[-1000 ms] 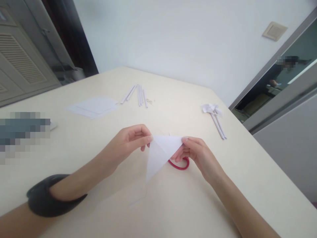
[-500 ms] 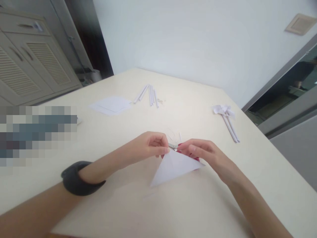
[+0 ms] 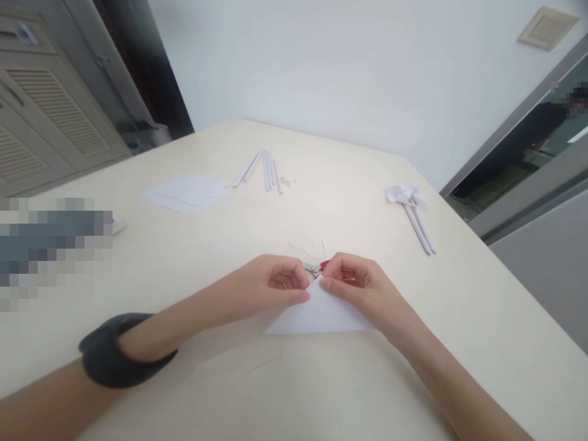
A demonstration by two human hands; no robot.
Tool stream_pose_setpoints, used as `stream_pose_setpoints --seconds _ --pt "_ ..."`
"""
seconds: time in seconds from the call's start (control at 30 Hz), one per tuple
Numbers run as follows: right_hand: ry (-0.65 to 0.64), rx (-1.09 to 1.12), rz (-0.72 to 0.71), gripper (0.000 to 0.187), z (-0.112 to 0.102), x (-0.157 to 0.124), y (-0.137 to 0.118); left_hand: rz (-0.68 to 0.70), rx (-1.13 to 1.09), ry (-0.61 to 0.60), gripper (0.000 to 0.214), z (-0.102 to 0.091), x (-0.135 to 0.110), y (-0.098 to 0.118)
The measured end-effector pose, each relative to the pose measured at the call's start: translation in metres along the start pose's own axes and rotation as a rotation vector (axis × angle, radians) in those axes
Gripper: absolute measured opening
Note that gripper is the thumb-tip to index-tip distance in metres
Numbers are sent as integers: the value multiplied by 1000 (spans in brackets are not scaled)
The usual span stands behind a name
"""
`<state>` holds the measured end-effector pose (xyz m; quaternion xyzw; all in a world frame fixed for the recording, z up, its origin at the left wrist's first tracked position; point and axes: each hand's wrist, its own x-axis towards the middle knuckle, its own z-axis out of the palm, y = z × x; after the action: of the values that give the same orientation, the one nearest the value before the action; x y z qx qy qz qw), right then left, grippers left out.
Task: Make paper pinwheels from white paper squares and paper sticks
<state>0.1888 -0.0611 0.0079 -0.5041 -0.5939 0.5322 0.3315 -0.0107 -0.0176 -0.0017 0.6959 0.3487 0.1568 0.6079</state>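
Observation:
A white sheet of paper folded into a triangle (image 3: 321, 315) is held over the table, its long edge toward me. My left hand (image 3: 285, 282) pinches its upper left side between thumb and fingers. With thumb and fingers closed, my right hand (image 3: 356, 278) grips the paper close to its top corner. Just behind that corner lie scissors (image 3: 313, 267) with metal blades and red handles, partly hidden by my right hand and the paper. A black band (image 3: 122, 350) is around my left wrist.
Thin paper scraps (image 3: 324, 247) lie beyond the scissors. Flat paper sheets (image 3: 184, 193) are at the back left, beside several rolled paper sticks (image 3: 269, 171) and small rings (image 3: 286, 182). Paper pinwheels on sticks (image 3: 416, 217) lie at the right. A wall (image 3: 294, 73) borders the table's far side.
The paper triangle has turned so that its long edge lies level. My right hand has moved left from beside the scissors and now grips the paper near its top corner.

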Motion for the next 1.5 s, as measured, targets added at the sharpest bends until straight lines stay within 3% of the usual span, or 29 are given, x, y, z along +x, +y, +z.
stream_pose_setpoints --seconds 0.2,0.47,0.7,0.8,0.97,1.2,1.5 --pt "-9 -50 13 10 2 -3 -5 -3 16 13 12 3 -2 3" --pt "176 52 2 14 -8 2 -5 -16 -21 66 14 -3 0 6" --pt "294 141 -41 16 -19 0 -6 -19 27 43 11 -16 0 7" --pt "294 158 -48 17 -18 1 -5 -5 22 63 10 -15 -1 11" --pt "292 151 -76 19 -7 2 -3 -14 -49 -26 18 -4 -2 13" --pt "293 94 -76 18 2 -1 -5 -19 -26 26 20 1 -1 9" --pt "233 86 -124 15 9 -7 -2 -54 34 -61 16 2 -4 19"
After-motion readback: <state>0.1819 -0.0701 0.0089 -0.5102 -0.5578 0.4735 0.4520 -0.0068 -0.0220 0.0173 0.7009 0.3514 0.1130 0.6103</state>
